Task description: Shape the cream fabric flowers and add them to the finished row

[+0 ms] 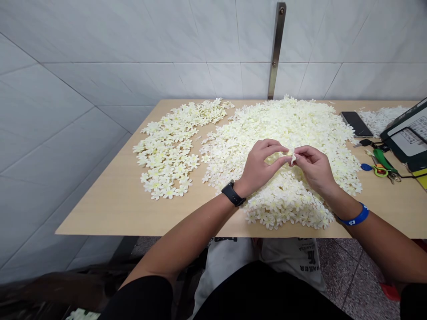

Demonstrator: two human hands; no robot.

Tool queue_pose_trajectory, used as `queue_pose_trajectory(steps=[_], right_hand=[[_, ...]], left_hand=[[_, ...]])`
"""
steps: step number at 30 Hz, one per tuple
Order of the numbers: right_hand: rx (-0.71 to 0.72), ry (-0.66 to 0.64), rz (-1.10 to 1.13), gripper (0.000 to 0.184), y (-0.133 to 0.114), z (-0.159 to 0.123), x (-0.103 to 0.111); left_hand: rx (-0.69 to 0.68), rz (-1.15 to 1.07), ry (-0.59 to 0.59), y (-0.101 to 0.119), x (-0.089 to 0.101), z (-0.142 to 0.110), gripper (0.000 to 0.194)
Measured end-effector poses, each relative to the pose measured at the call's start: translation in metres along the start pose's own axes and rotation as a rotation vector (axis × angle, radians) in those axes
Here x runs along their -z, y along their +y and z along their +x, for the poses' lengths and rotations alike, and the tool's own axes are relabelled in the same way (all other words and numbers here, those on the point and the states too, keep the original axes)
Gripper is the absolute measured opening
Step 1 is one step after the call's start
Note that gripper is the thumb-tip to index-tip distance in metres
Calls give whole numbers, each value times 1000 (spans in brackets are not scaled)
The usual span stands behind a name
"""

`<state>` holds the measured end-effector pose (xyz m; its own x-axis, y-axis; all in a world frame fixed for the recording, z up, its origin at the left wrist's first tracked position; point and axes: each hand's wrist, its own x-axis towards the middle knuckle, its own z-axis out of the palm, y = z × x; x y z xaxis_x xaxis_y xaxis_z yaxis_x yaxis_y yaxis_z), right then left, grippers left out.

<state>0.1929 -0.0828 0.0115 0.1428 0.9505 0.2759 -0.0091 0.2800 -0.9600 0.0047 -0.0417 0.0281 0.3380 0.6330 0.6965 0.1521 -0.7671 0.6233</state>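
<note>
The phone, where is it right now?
In the head view, the phone lies toward the right, on the table, between the large flower pile and the smaller white heap.

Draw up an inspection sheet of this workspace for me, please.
Surface: light-brown tabletop, partly covered with flowers.
Job's things: large heap of pale flowers; smaller flower spread to its left.
Clutter: phone, key bunch and dark boxy item at the right.
Grips: left grip and right grip meet above the heap, pinching a small flower piece.
Cables: black cord by the key bunch; purpose unclear.
Surroundings: tiled wall, metal strip; speckled floor.
</note>
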Motion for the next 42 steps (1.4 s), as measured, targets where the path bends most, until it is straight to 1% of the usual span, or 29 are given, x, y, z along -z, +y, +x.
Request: queue_pose_trajectory(steps=[4, 8, 9, 12, 13, 15, 17, 18, 20, 22, 25, 27, 31, 37, 42], right_hand=[[23, -6, -41, 9, -5, -2, -3], [66, 33, -141, 6, -12, -4, -6], [69, 39, -159, 6, -13, -4, -6], [48, 33, -158, 7, -13, -4, -6], [37, 35, -142, 9, -12, -3, -5], [22, 52, -105, 12, -10, -2, -4], [19, 74, -77, 14, -7, -2, -2], [19, 79, -67, 16, -6, -1, -2], [17, 73, -53, 18, -5, -1, -2], [15, 46, -41, 20, -6, -2, -3], [28, -1, -44, 20, -7, -3, -4], [42, -23, -61, 20, -8, -4, -4], [50, -44, -62, 20, -9, -4, -3], [49, -40, -81, 21, -10, -4, -4], [69, -61, -72, 17, -13, -6, -5]], left_hand=[[-37, 13, -16, 1, -1, -2, 16], [-74, -35, -8, 4, -2, -3, 23], [-69, -44, -17, 5, -3, -4, 24], [-19, -43, -41, 6, -3, -3, 17], [4, -33, -27, 5, -2, -2, 16], [54, 6, 38, 2, 0, 0, 13], [91, 78, 120, -2, 2, 1, 3], [94, 113, 144, -3, 3, 2, 6], [66, 133, 117, -4, 3, 1, 9], [41, 87, 47, -3, 1, 0, 8], [75, -15, -10, -1, -3, -2, 9], [108, -74, -12, -1, -5, -3, 8], [130, -163, 6, -5, -4, -2, 7], [142, -196, -13, -8, -3, -1, 10], [121, -214, -20, -8, -3, 0, 15]])
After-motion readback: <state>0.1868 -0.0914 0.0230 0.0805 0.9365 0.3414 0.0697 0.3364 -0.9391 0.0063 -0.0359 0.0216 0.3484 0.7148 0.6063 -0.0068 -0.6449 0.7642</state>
